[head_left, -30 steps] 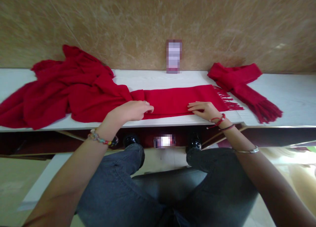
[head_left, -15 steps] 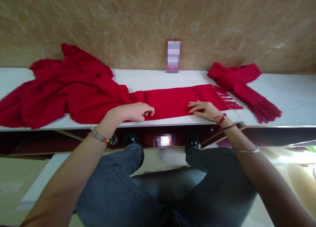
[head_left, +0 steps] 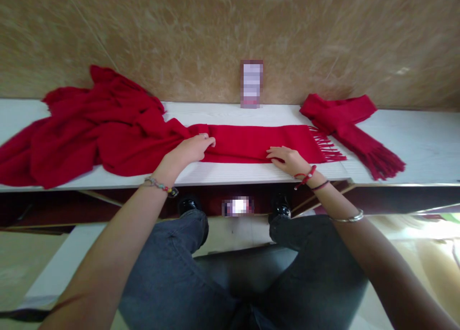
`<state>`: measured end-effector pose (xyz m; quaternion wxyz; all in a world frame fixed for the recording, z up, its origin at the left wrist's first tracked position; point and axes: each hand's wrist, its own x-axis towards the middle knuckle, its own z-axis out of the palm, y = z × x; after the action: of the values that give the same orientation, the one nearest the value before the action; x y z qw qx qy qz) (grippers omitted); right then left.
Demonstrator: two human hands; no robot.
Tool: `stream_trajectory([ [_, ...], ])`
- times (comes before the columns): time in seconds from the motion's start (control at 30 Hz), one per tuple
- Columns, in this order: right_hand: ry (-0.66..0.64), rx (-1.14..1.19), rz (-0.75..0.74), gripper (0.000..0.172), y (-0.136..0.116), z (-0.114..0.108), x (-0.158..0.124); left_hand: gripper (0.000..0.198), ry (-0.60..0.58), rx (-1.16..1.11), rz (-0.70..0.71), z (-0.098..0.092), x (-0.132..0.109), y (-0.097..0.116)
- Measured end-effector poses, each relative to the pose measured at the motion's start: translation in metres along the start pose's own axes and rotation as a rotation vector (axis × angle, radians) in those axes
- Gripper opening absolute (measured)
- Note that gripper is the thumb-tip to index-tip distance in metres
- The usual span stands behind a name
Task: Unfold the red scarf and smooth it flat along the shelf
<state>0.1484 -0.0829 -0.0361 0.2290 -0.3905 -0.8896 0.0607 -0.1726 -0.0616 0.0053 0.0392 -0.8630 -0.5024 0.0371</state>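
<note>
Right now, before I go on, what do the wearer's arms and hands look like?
Both forearms are bare, with no sleeves or gloves visible. The left hand wears a ring; on that wrist is a multicoloured beaded bracelet. The right hand has a red cord bracelet, a thin dark band and, higher up, a silvery bangle.

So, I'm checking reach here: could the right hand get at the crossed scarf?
Probably yes: the right hand is close to the crossed scarf, with only some flat-lying fringe between them.
</note>
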Motion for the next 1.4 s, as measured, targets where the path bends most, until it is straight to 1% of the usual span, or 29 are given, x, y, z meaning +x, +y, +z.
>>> stream_trajectory([
  [0.07, 0.003, -0.036, 0.024, 0.026, -0.004, 0.004, 0.005, 0.05, 0.06, 0.042, -0.02, 0.002, 0.003, -0.003],
  [0.13, 0.012, -0.038, 0.042, 0.024, -0.006, 0.006, 0.008, 0.046, 0.087, 0.039, 0.009, -0.002, 0.004, -0.003],
  [0.2, 0.05, 0.005, 0.059, 0.022, -0.006, 0.004, 0.009, 0.04, 0.082, 0.015, 0.069, -0.012, 0.002, -0.001],
  [0.3, 0.124, 0.129, 0.111, 0.018, -0.005, -0.003, 0.007, 0.032, 0.052, -0.013, 0.127, -0.031, -0.007, 0.0],
  [0.37, 0.132, 0.206, 0.144, 0.015, -0.003, -0.008, 0.005, 0.031, 0.076, -0.032, 0.111, -0.039, -0.015, 0.0],
  [0.4, 0.114, 0.227, 0.148, 0.015, -0.003, -0.01, 0.004, 0.031, 0.055, -0.041, 0.111, -0.04, -0.019, 0.001],
  [0.43, 0.083, 0.232, 0.139, 0.014, -0.002, -0.011, 0.003, 0.031, 0.012, -0.048, 0.112, -0.039, -0.022, 0.002],
  [0.53, -0.018, 0.172, 0.084, 0.016, -0.002, -0.013, 0.001, 0.033, -0.189, -0.071, 0.15, -0.028, -0.027, 0.008],
  [0.6, -0.053, 0.12, 0.054, 0.018, -0.002, -0.013, 0.001, 0.035, -0.233, -0.08, 0.156, -0.021, -0.028, 0.01],
  [0.7, -0.068, 0.075, 0.02, 0.021, -0.003, -0.013, 0.001, 0.036, -0.217, -0.081, 0.152, -0.019, -0.028, 0.009],
  [0.8, -0.072, 0.052, -0.017, 0.024, -0.002, -0.012, -0.001, 0.035, -0.22, -0.062, 0.152, -0.023, -0.029, 0.009],
  [0.9, -0.066, 0.035, -0.045, 0.024, -0.001, -0.01, -0.004, 0.035, -0.235, 0.021, 0.099, -0.028, -0.03, 0.015],
  [0.97, -0.067, 0.018, -0.054, 0.026, -0.001, -0.01, -0.006, 0.037, -0.196, 0.058, 0.091, -0.03, -0.031, 0.023],
  [1.03, -0.073, -0.007, -0.052, 0.029, -0.004, -0.01, -0.007, 0.038, -0.129, 0.031, 0.149, -0.029, -0.029, 0.033],
  [1.1, -0.086, -0.043, -0.045, 0.035, -0.007, -0.01, -0.007, 0.041, -0.062, -0.035, 0.212, -0.025, -0.024, 0.044],
  [1.17, -0.12, -0.09, -0.043, 0.04, -0.011, -0.01, -0.005, 0.044, -0.028, -0.093, 0.226, -0.017, -0.017, 0.054],
  [1.2, -0.15, -0.118, -0.042, 0.042, -0.013, -0.008, -0.005, 0.045, -0.034, -0.121, 0.219, -0.012, -0.013, 0.058],
  [1.27, -0.219, -0.175, -0.026, 0.044, -0.016, -0.005, -0.004, 0.047, -0.089, -0.173, 0.196, -0.004, -0.006, 0.063],
  [1.33, -0.275, -0.218, 0.004, 0.045, -0.017, -0.002, -0.005, 0.049, -0.16, -0.207, 0.173, 0.002, -0.001, 0.064],
  [1.4, -0.3, -0.237, 0.027, 0.047, -0.016, 0.0, -0.006, 0.05, -0.214, -0.214, 0.164, 0.004, 0.001, 0.061],
])
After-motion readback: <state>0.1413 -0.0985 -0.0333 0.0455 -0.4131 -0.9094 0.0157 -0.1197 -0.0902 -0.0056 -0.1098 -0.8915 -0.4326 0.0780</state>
